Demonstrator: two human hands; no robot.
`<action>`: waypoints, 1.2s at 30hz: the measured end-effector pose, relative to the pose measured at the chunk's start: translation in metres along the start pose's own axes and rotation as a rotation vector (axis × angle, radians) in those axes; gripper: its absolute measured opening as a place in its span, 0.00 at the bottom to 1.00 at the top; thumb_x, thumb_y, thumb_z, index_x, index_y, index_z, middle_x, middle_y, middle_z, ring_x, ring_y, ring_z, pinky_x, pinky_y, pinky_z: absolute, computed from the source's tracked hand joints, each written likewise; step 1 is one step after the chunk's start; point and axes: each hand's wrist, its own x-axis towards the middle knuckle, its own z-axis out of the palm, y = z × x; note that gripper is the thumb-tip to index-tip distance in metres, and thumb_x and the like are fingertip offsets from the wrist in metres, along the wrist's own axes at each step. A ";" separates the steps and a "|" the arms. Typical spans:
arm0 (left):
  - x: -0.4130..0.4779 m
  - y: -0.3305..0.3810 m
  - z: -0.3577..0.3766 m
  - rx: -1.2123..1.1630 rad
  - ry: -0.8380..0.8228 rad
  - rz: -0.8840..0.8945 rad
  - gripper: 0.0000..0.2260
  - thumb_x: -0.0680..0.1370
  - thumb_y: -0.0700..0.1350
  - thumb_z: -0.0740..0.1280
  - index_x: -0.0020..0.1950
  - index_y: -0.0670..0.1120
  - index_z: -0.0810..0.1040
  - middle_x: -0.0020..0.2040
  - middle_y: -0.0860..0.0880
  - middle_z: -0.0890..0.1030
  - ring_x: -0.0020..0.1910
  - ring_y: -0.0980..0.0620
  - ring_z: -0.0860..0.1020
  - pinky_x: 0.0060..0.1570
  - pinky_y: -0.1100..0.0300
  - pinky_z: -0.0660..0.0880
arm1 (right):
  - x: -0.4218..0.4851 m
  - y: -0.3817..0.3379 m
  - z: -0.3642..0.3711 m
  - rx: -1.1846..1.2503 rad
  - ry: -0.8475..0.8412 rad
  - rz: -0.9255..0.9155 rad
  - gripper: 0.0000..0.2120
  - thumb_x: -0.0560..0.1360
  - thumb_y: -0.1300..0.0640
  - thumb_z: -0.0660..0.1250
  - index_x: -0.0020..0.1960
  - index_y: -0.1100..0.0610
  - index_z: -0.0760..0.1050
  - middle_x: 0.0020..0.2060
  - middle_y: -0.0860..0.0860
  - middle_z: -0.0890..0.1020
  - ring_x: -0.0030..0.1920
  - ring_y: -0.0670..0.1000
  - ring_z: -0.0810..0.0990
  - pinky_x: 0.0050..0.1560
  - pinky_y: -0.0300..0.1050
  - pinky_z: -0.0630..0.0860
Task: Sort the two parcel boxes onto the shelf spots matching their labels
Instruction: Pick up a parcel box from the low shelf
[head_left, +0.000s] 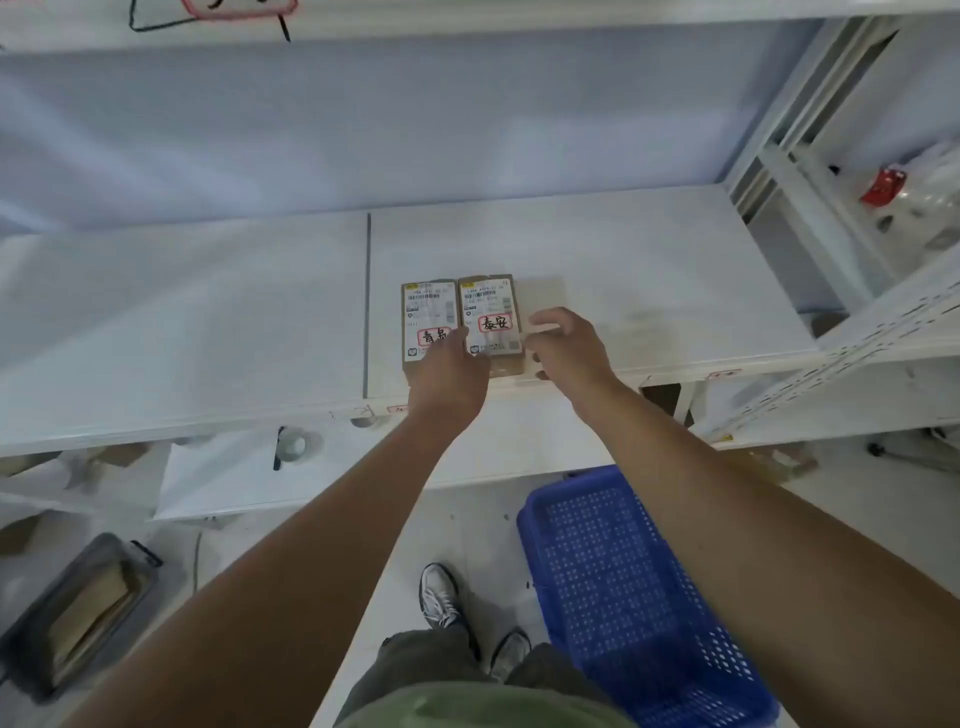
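Both parcel boxes sit side by side, touching, on the white shelf (623, 270), just right of the dark divider line (368, 291), long axes running near-to-far. Your left hand (449, 376) rests on the near end of the left box (427, 317); its fingers look curled, but I can't tell if they grip. Your right hand (569, 345) is at the right edge of the right box (488, 312), fingers loosely bent, not clearly closed. Each hand is nearer its own box.

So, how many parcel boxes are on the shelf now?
2, side by side: the left box under the left hand, the right box beside the right hand. None seems hidden.
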 end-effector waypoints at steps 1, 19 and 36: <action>0.003 0.001 -0.002 0.032 -0.019 0.005 0.26 0.77 0.52 0.59 0.75 0.52 0.75 0.63 0.48 0.85 0.53 0.43 0.87 0.54 0.42 0.84 | 0.002 -0.001 0.002 -0.048 0.021 -0.003 0.19 0.78 0.55 0.70 0.69 0.52 0.78 0.58 0.52 0.84 0.57 0.56 0.84 0.53 0.50 0.81; 0.019 -0.008 0.006 -0.303 -0.182 -0.129 0.27 0.83 0.37 0.66 0.83 0.48 0.68 0.50 0.55 0.80 0.40 0.49 0.81 0.43 0.54 0.85 | 0.037 0.024 0.031 -0.029 0.023 0.099 0.17 0.81 0.47 0.71 0.67 0.53 0.83 0.58 0.49 0.88 0.55 0.52 0.86 0.45 0.40 0.79; 0.023 0.026 0.028 -0.456 -0.044 -0.232 0.17 0.85 0.47 0.67 0.74 0.53 0.79 0.38 0.46 0.83 0.30 0.52 0.79 0.29 0.61 0.77 | 0.042 0.041 0.008 0.162 0.005 0.081 0.16 0.82 0.54 0.71 0.69 0.53 0.81 0.60 0.48 0.87 0.60 0.52 0.85 0.57 0.46 0.83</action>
